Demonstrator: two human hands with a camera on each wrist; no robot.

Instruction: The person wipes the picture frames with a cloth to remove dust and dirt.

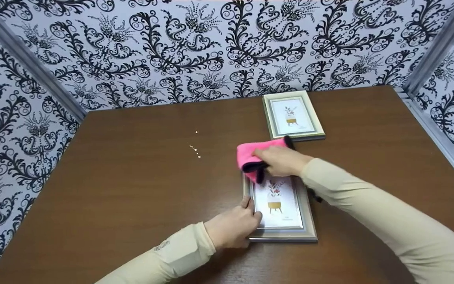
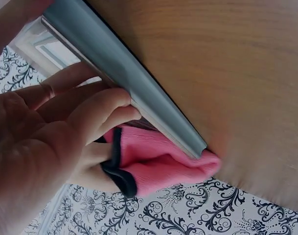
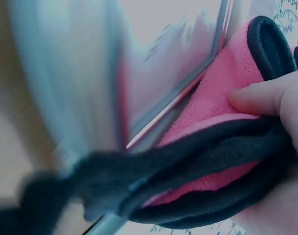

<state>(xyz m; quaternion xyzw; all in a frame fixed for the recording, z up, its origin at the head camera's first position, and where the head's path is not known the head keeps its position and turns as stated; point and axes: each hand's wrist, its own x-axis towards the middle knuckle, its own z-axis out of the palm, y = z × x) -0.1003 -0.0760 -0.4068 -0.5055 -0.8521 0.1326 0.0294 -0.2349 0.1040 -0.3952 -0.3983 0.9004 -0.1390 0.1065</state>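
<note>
A picture frame (image 1: 307, 215) with a pale border lies face up on the brown table, showing a flower-and-vase print (image 1: 276, 201). My left hand (image 1: 235, 223) grips it by its left side near the front corner, fingertips on the rim. In the left wrist view, the fingers (image 2: 107, 105) bend against the frame's side (image 2: 134, 81). With my right hand (image 1: 284, 159) I hold a folded pink cloth (image 1: 246, 154) with black edging on the frame's far end, covering that part. The right wrist view has the thumb (image 3: 259, 98) pressing on the cloth (image 3: 219, 83).
Behind the cloth, a second similar picture frame (image 1: 320, 128) lies near the table's back edge. Small pale crumbs (image 1: 196, 150) dot the table (image 1: 132, 177) left of centre. Black-and-white patterned walls (image 1: 179, 51) enclose the back and sides, with grey metal posts (image 1: 436, 43) at the corners.
</note>
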